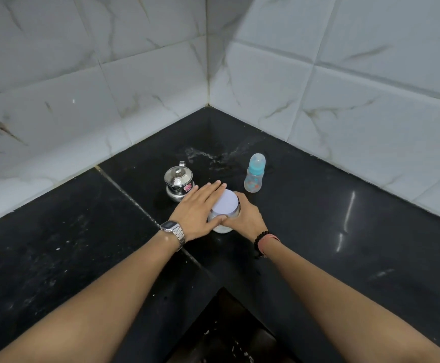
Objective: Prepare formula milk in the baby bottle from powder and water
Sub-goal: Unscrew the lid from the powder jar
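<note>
On the worktop [318, 231], a steel pot [179, 183] stands left. The left hand [196, 210] lies flat-fingered against the upright jar [224, 213] (lid on); the right hand [247, 217] grips its side. The bottle [255, 174] stands beyond, nearer the right hand.

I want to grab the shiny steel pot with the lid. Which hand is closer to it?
Left. The left hand lies just in front of the shiny steel pot, almost touching; the right hand is farther right, behind the white-lidded jar.
</note>
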